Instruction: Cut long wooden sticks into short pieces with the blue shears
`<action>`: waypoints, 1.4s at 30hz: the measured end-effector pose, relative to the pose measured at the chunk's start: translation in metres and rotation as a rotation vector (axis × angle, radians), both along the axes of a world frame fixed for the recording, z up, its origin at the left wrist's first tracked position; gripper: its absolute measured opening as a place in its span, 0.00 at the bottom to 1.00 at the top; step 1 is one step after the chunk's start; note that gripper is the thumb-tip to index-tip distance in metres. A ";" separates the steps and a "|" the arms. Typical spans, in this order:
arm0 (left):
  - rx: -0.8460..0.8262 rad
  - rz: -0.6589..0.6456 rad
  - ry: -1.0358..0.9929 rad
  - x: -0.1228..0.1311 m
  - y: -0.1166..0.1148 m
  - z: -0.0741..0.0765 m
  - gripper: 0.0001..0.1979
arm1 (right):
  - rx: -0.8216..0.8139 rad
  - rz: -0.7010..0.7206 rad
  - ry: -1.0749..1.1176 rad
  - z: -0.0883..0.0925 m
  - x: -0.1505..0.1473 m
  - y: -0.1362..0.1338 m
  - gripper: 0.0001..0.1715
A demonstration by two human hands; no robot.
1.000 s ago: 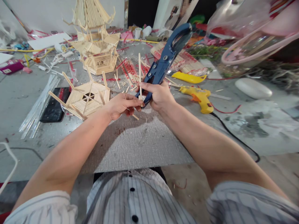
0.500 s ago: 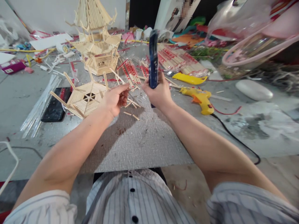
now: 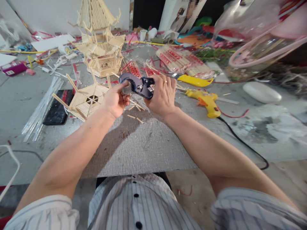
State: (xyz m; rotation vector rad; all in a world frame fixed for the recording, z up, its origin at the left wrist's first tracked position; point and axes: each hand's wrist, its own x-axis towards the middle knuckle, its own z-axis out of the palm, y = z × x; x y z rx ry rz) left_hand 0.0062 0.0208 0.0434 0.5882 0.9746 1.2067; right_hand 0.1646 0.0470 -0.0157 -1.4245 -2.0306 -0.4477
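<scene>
My right hand [image 3: 164,92] is wrapped round a dark blue cutter [image 3: 139,86] with rounded, hooked jaws and a pivot bolt. The jaws point left and reach my left hand [image 3: 117,99]. Its fingers are curled and pinched together at the jaws; whatever they hold is hidden there. Just left of that hand sits a hexagonal frame of wooden sticks [image 3: 83,100], with short posts standing up from its rim. Several short cut stick pieces [image 3: 136,119] lie on the grey table below the hands.
A tiered stick pagoda [image 3: 99,44] stands behind the frame. On the right lie a yellow glue gun [image 3: 206,102] with a black cord, a yellow-handled saw [image 3: 195,80] and packs of sticks [image 3: 177,60]. A black phone [image 3: 57,110] and clear glue sticks [image 3: 40,108] are at left.
My right hand has turned the cutter from upright to lying leftward, bringing its jaws to my left fingers. My left hand has barely moved.
</scene>
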 end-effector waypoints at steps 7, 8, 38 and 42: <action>0.019 -0.011 0.005 0.000 0.001 -0.003 0.09 | -0.002 -0.026 -0.030 0.000 0.002 0.002 0.28; 0.026 -0.011 0.006 0.000 0.002 -0.004 0.09 | -0.004 -0.027 -0.034 0.000 0.003 0.002 0.28; 0.023 -0.073 0.011 0.000 0.000 -0.003 0.10 | -0.054 0.028 0.026 0.006 0.009 0.005 0.24; 0.027 -0.064 0.014 0.000 0.000 -0.002 0.10 | -0.106 0.017 0.048 0.006 0.008 0.004 0.23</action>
